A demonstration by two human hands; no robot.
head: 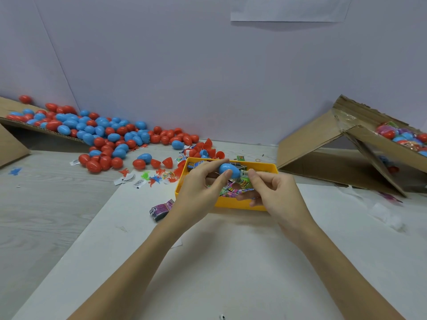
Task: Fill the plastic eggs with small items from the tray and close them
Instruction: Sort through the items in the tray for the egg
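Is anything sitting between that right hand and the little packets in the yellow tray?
Nothing visible does. The right hand hovers directly over the packets in the yellow tray, fingers curled just above them. The blue egg, held by the left hand, sits off to the side.

Both bare forearms reach forward; the left hand point(203, 181) curls its fingers in a grip, the right hand point(275, 190) pinches.

Both forearms are bare up to the frame's lower edge, with no sleeve in view. The left hand point(200, 190) and right hand point(276, 194) wear nothing. The fingers point(258, 179) have short nails.
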